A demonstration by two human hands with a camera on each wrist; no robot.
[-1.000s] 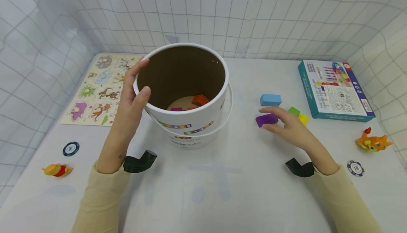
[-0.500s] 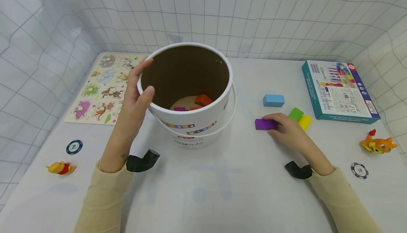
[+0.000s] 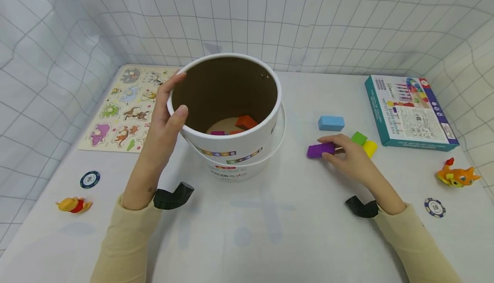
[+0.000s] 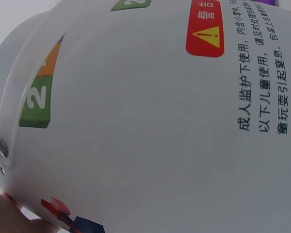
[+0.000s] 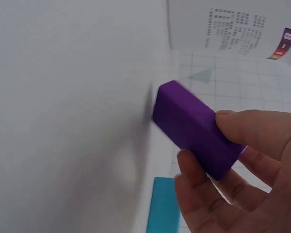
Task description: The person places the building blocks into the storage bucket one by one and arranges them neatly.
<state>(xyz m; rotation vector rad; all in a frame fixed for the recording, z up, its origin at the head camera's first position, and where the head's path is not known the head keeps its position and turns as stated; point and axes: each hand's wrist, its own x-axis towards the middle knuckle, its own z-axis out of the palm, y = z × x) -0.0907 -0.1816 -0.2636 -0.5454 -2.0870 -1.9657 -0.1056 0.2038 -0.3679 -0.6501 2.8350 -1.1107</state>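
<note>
White gridded cloth (image 3: 328, 25) rises behind our smooth white tabletop (image 3: 308, 240), and we have the solid purple rectangular block (image 3: 318, 150) pinched between the thumb and fingers of our right hand (image 3: 351, 156)! It's right of the tall white cylindrical bucket (image 3: 247, 146). Just past that hand, we see a light-blue rectangular block (image 3: 331, 123), plus a green block (image 3: 359, 138) and a yellow block (image 3: 370, 148). Our left hand (image 3: 164, 118) clamps the bucket's rim, with an orange block (image 3: 246, 122) inside; farther right, we spot a flat, teal-sided printed box (image 3: 413, 113).
</note>
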